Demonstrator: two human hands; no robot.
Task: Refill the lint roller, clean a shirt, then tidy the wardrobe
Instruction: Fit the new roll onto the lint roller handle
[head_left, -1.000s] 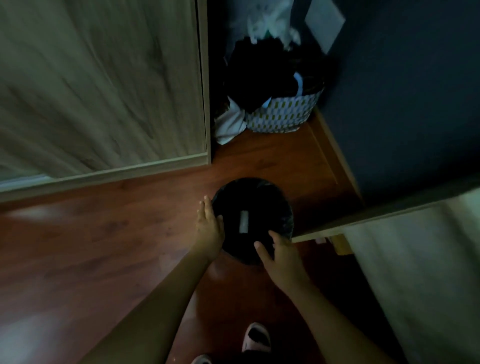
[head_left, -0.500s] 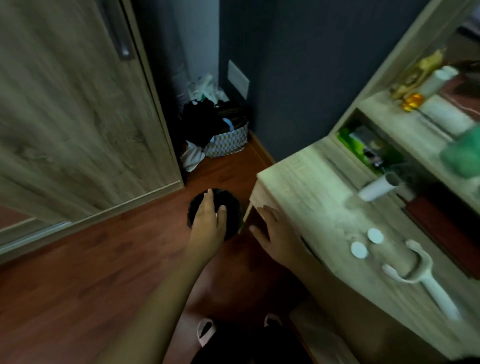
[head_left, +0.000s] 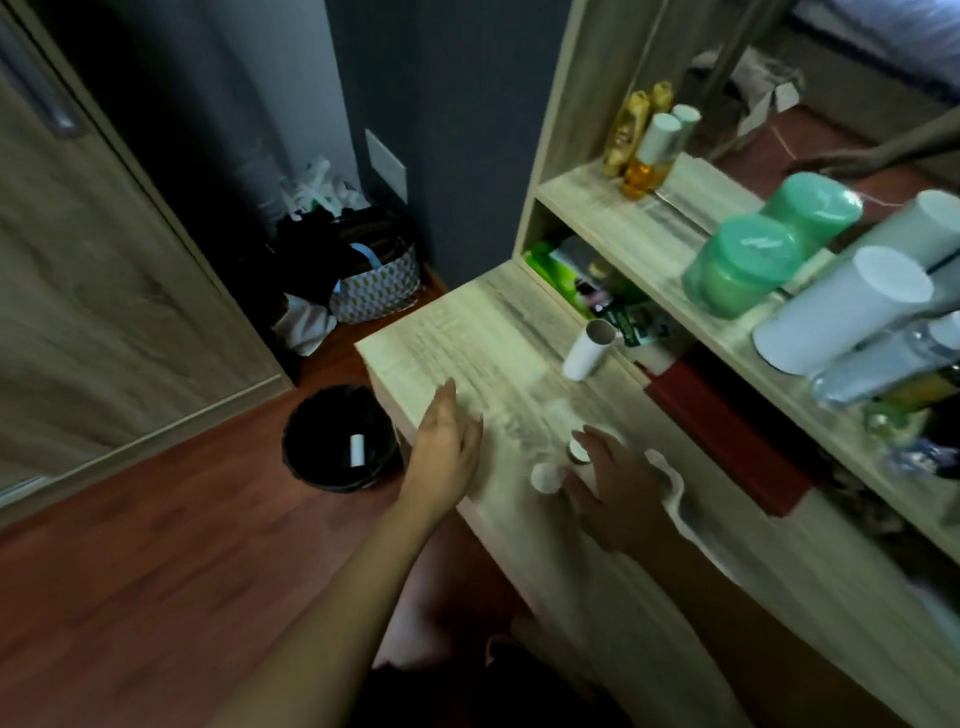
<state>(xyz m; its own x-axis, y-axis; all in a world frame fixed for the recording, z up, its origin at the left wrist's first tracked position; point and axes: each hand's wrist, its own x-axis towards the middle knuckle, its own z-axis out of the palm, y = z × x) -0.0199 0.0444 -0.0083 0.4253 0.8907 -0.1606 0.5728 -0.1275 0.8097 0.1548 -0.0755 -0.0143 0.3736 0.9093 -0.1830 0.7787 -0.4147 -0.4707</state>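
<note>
On the pale wooden desk (head_left: 457, 338) lies a white lint roller handle (head_left: 675, 488), partly covered by my right hand (head_left: 613, 483). A white refill roll (head_left: 589, 351) lies near the shelf unit. Two small white round caps (head_left: 544, 475) sit by my right fingertips. My right hand hovers with its fingers spread and holds nothing. Empty as well, my left hand (head_left: 449, 452) is open above the desk's left front edge. On the floor to the left, a black bin (head_left: 311, 441) holds a small white tube (head_left: 357, 451).
The wardrobe door (head_left: 104, 260) fills the left side. A patterned basket (head_left: 374, 286) heaped with dark clothes stands in the corner. The shelf unit holds amber bottles (head_left: 641, 145), a green jar (head_left: 743, 265) and a white cylinder (head_left: 841, 312). A red panel (head_left: 727, 431) lies under the shelf.
Both hands left the black bin on the floor and rose over the desk top. The view swung up and right from the bin to the desk and shelves.
</note>
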